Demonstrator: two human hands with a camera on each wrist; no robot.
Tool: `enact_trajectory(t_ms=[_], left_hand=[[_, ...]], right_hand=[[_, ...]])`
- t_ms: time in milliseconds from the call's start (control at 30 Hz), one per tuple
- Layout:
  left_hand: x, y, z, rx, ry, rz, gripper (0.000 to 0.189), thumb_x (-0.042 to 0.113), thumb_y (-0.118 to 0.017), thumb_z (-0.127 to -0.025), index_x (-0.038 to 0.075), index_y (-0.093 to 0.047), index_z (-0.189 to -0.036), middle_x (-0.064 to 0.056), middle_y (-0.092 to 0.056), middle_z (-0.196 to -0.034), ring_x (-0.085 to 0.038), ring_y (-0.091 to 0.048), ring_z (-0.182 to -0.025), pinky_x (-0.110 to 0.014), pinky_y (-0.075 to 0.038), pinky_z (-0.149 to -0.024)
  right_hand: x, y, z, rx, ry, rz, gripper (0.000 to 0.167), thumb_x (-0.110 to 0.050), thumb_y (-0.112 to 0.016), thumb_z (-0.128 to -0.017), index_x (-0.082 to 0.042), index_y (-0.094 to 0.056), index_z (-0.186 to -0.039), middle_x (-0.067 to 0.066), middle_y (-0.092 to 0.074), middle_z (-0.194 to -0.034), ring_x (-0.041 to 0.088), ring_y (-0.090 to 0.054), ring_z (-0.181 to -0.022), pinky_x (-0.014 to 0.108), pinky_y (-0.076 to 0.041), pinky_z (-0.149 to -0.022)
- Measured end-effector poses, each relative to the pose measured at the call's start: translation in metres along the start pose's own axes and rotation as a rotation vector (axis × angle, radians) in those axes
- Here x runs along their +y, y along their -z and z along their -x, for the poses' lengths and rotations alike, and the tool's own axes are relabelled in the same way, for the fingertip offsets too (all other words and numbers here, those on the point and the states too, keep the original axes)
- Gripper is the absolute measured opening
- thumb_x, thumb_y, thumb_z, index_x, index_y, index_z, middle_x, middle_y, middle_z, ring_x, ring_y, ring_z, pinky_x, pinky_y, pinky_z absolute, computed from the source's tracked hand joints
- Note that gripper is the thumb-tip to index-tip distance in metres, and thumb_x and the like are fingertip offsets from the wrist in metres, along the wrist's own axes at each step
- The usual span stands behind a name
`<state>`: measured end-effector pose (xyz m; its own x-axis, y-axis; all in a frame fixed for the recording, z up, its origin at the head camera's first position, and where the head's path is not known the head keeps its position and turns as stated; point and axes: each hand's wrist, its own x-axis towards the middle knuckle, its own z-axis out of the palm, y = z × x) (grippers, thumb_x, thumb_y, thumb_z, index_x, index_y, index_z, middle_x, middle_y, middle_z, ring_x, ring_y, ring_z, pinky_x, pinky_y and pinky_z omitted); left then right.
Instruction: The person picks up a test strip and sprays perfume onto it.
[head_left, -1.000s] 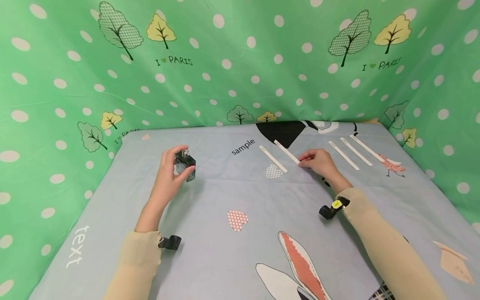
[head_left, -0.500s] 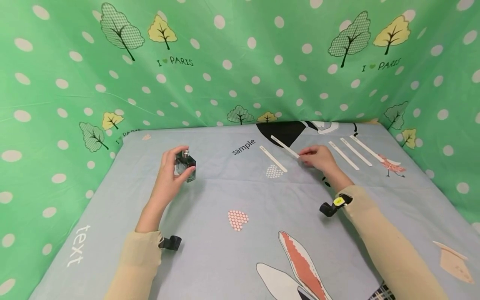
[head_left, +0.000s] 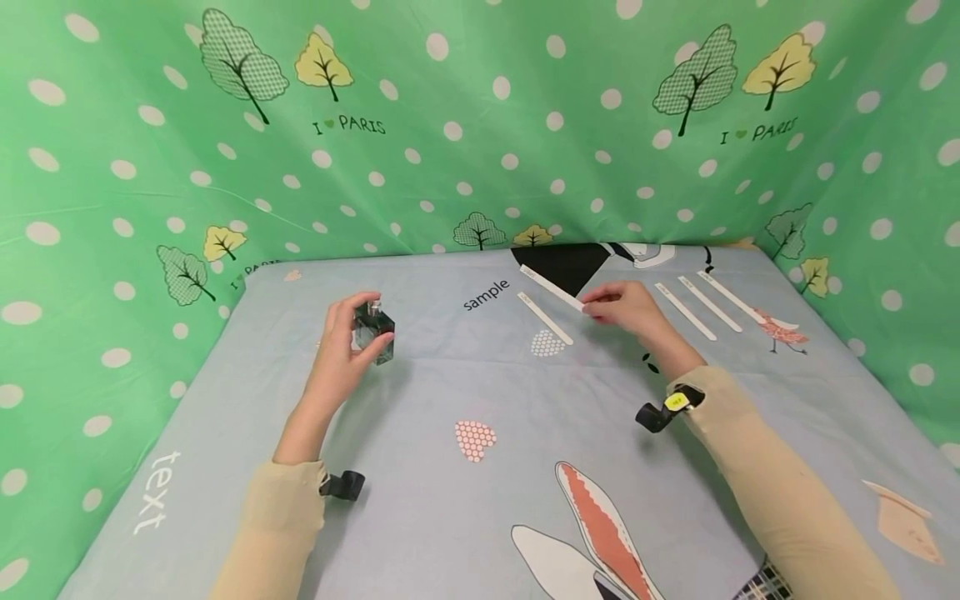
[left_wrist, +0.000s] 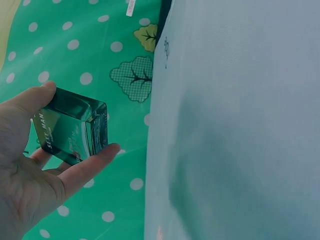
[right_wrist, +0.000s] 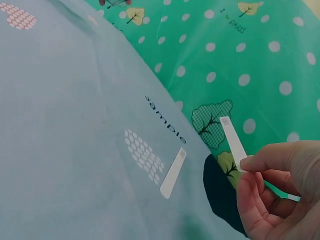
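Observation:
My left hand (head_left: 327, 367) holds a dark green-tinted glass perfume bottle (left_wrist: 72, 125) above the left side of the table, thumb and fingers around its sides. A clear nozzle shows at its top in the head view. My right hand (head_left: 632, 315) pinches one end of a white paper test strip (head_left: 551, 288) between thumb and fingers; the strip is off the cloth and points to the far left. Another white strip (head_left: 545, 317) lies flat just left of this hand, beside a printed white heart.
Several more strips lie on the right, including a near one (head_left: 686, 311) and a far one (head_left: 723, 293). A blue-grey printed cloth (head_left: 420, 492) covers the table. A green dotted curtain (head_left: 420, 167) stands behind and at the sides.
My right hand has lifted the pinched strip from the cloth and moved it a little left and away. The left hand with the perfume bottle has stayed nearly still.

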<state>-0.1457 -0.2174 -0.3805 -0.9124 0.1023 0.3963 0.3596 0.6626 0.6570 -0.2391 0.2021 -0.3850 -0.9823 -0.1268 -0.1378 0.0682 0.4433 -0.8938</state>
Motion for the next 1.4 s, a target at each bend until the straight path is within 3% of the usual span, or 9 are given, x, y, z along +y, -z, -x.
enact_trajectory(t_ms=[200,367,500,767,1100,1400], left_hand=[[0.002,0.000,-0.001,-0.003,-0.004,-0.002,0.058,0.012,-0.067,-0.096,0.012,-0.040,-0.146,-0.020,-0.038,-0.145,-0.036,-0.040,-0.133,-0.059,-0.044,-0.101],[0.005,0.000,-0.002,-0.014,0.007,0.000,0.057,0.014,-0.066,-0.097,0.014,-0.039,-0.147,-0.020,-0.037,-0.145,-0.037,-0.042,-0.132,-0.057,-0.051,-0.092],[0.007,0.000,-0.003,-0.022,0.009,0.009,0.057,0.015,-0.065,-0.097,0.014,-0.039,-0.147,-0.020,-0.037,-0.145,-0.037,-0.042,-0.132,-0.058,-0.049,-0.095],[0.009,-0.001,-0.006,-0.029,0.013,0.015,0.057,0.016,-0.066,-0.097,0.016,-0.039,-0.147,-0.019,-0.036,-0.146,-0.036,-0.040,-0.133,-0.059,-0.039,-0.107],[0.011,-0.004,-0.008,-0.031,0.001,0.006,0.058,0.016,-0.067,-0.097,0.016,-0.039,-0.147,-0.020,-0.037,-0.145,-0.037,-0.042,-0.133,-0.059,-0.038,-0.108],[0.012,-0.008,-0.010,-0.031,0.015,0.013,0.058,0.017,-0.069,-0.095,0.017,-0.042,-0.146,-0.019,-0.038,-0.145,-0.036,-0.043,-0.131,-0.057,-0.040,-0.108]], right_hand=[[-0.014,-0.004,0.005,-0.014,0.011,0.038,0.032,-0.018,-0.073,-0.090,0.001,-0.070,-0.116,-0.009,-0.069,-0.084,0.006,-0.068,-0.078,0.023,-0.058,-0.078],[-0.023,-0.008,0.006,-0.043,0.029,0.039,0.030,-0.017,-0.073,-0.091,0.000,-0.071,-0.115,-0.011,-0.069,-0.083,0.009,-0.069,-0.081,0.034,-0.059,-0.088],[-0.030,-0.012,0.006,-0.052,0.059,0.031,0.028,-0.013,-0.073,-0.090,0.002,-0.071,-0.113,-0.012,-0.069,-0.079,0.006,-0.068,-0.077,0.035,-0.059,-0.086],[-0.045,-0.019,0.009,-0.081,0.088,0.019,0.028,-0.012,-0.074,-0.089,0.004,-0.071,-0.112,-0.005,-0.071,-0.082,0.003,-0.068,-0.075,0.021,-0.058,-0.074],[-0.054,-0.033,0.008,-0.109,0.132,-0.009,0.024,-0.005,-0.072,-0.087,0.007,-0.072,-0.108,-0.002,-0.072,-0.081,0.003,-0.066,-0.073,0.032,-0.061,-0.078],[-0.061,-0.045,0.010,-0.127,0.126,0.001,0.022,-0.005,-0.072,-0.088,0.005,-0.073,-0.108,0.005,-0.074,-0.089,0.023,-0.072,-0.085,0.036,-0.061,-0.080]])
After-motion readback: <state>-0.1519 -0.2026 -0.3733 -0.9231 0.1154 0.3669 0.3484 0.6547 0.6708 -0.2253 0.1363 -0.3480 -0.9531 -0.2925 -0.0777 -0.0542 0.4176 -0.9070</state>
